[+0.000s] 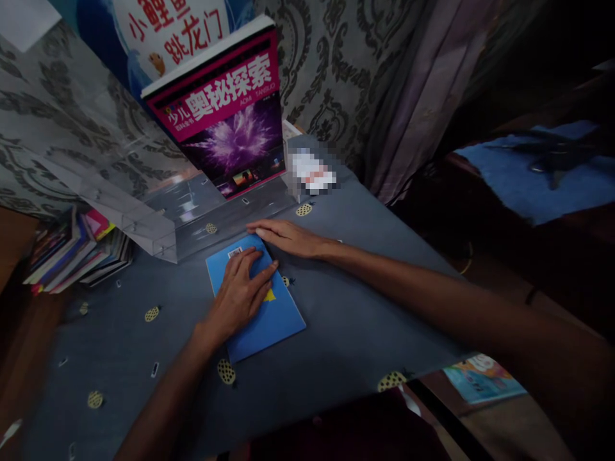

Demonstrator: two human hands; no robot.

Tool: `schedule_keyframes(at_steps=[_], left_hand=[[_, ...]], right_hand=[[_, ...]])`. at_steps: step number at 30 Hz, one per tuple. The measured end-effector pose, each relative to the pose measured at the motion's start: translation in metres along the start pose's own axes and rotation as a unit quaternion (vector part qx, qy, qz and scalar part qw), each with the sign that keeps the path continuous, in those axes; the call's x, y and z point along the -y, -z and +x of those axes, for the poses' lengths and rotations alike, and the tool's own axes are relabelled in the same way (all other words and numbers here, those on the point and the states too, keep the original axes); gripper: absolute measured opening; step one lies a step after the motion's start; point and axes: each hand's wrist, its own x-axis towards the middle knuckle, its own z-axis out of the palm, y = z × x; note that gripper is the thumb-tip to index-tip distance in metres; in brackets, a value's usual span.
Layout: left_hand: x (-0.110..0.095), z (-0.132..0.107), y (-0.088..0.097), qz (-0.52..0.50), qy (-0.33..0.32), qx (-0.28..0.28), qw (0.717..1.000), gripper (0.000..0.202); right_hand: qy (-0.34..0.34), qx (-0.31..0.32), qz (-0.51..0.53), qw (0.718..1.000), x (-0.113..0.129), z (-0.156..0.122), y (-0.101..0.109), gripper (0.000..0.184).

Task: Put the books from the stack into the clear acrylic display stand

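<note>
Near edge: the table cover (365,333) is grey-blue with a pineapple print. Below its near right edge, a colorful printed item (483,381) lies on a lower surface.

Center: a blue book (269,326) lies flat and closed on the table cover, in front of the clear stand, turned slightly from square. A barcode (234,251) is at its far end; a yellow mark (270,296) is partly covered near its middle.

Left hand (239,291): palm down on the book's cover. Fingers are extended, slightly bent and a little apart; nothing is grasped. The forearm enters from the near left.

Right hand (288,239): at the book's far right corner. Fingers are extended and close together, pointing left along the far edge, unclenched and without a grip. Firm pressure on the corner cannot be confirmed. The forearm enters from the right.

Left, beyond the hands: a pile of books (77,253) is stacked unevenly.

Far center: the clear stand (158,240) supports a magenta-and-black book (230,137), upright and tilted back. A larger blue-and-white book (144,38) stands behind it. Just right of the stand, a pixelated object (312,173) cannot be identified.

Rear: a patterned wall covering (331,57) meets a purplish curtain (423,96). Far right, a dark object (557,157) rests on a blue sheet (509,173).
</note>
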Motion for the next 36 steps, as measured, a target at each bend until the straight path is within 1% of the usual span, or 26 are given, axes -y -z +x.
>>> schedule_keyframes(at_steps=[9,14,19,23,27,31,33,36], left_hand=[[-0.023,-0.013,0.004,-0.008,-0.027,0.010,1.000,0.039],[-0.038,-0.019,0.008,0.003,-0.036,0.044,0.998,0.037],[-0.051,-0.028,0.010,0.007,-0.056,0.053,0.997,0.038],[-0.061,-0.035,0.010,0.007,-0.056,0.069,0.996,0.039],[-0.065,-0.038,0.006,0.011,-0.050,0.050,0.997,0.039],[-0.067,-0.039,0.002,0.019,-0.044,0.024,0.999,0.035],[-0.069,-0.041,0.002,0.019,-0.037,0.009,0.999,0.029],[-0.071,-0.047,0.003,0.011,-0.026,-0.012,1.000,0.010]], right_hand=[[0.012,-0.006,-0.005,1.000,-0.008,0.002,-0.003,0.038],[0.008,-0.005,-0.001,1.000,-0.007,0.001,-0.003,0.038],[0.012,-0.001,-0.019,1.000,-0.004,0.000,-0.002,0.039],[0.017,0.002,-0.027,0.999,-0.006,-0.001,-0.003,0.039],[0.019,0.004,-0.041,0.999,-0.007,-0.002,-0.005,0.040],[0.012,0.003,-0.054,0.998,-0.003,-0.003,-0.005,0.042],[0.006,-0.004,-0.062,0.998,0.000,-0.005,-0.004,0.041],[-0.004,-0.014,-0.083,0.996,0.003,-0.013,-0.001,0.040]])
